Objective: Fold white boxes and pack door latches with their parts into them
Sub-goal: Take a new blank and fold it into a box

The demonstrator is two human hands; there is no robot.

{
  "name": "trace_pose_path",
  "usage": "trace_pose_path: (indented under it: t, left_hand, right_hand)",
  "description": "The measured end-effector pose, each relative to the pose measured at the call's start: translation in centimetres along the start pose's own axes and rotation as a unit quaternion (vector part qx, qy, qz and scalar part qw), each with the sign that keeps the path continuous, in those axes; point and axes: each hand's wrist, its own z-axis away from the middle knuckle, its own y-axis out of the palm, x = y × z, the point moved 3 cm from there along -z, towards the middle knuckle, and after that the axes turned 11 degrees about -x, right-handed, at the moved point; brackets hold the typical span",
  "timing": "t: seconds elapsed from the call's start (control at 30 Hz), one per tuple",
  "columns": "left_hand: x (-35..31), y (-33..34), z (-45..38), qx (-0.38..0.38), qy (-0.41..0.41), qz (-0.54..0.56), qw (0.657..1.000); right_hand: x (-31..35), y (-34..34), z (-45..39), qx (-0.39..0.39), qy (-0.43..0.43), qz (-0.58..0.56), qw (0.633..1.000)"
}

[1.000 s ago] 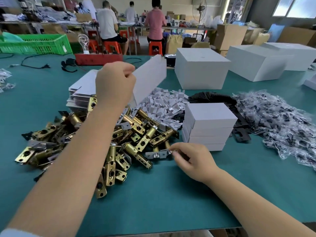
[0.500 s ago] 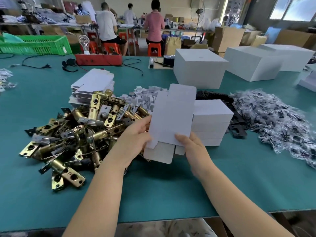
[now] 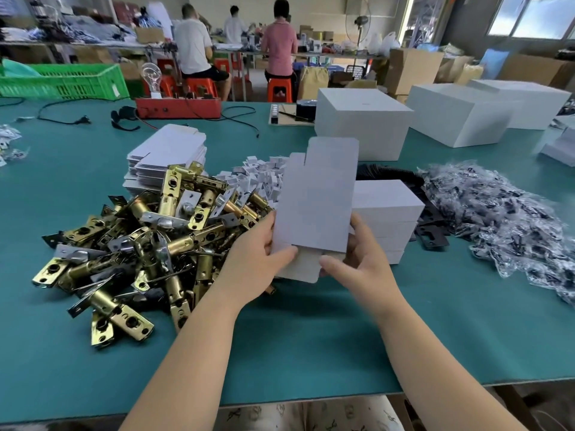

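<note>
Fingers (image 3: 281,253) of our left hand (image 3: 255,259) and right hand (image 3: 362,259) are curled round the lower edges of the flat box (image 3: 314,200), thumbs pinching its front, holding it upright above the desk (image 3: 311,321).

Largest first: the latch heap (image 3: 149,241) on our left. Brass and steel, so we judge each latch heavy, hard and slippery; take one by the tube body, clear of the plate corners.

Next, the blank stack (image 3: 168,157) behind the heap, and the folded boxes (image 3: 385,213) just behind our right hand.

Then the flat box itself: thin card, light, stiff across the panels, weak at the creases. We'd squeeze at the long side creases to pop it open, staying off the tabs.

Smallest: the bagged parts (image 3: 504,219) on our right, soft, crinkly, probably slick.
</note>
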Motion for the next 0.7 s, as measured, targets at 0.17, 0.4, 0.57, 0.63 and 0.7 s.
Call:
trace_pose_path:
  t: [0.17, 0.4, 0.57, 0.63, 0.7]
  left_hand:
    - [0.1, 0.3, 0.5, -0.001, -0.001, -0.025, 1.000]
    - [-0.6, 1.3, 0.5, -0.066, 0.059, -0.101, 0.991]
    - [-0.5, 1.3, 0.8, -0.100, 0.069, -0.186, 0.975]
    - [-0.5, 1.7, 0.8, -0.084, 0.059, -0.164, 0.981]
    - [-0.4, 1.8, 0.7, -0.064, 0.028, -0.090, 0.994]
  right_hand:
    - [0.2, 0.6, 0.4, -0.028, -0.063, 0.131, 0.989]
    - [0.6, 0.1, 0.4, -0.085, -0.073, 0.146, 0.983]
    - [0.0, 0.1, 0.4, -0.062, -0.064, 0.179, 0.980]
    - [-0.3, -0.2, 0.3, -0.064, -0.068, 0.189, 0.978]
    - [-0.3, -0.5, 0.0, -0.054, -0.070, 0.178, 0.980]
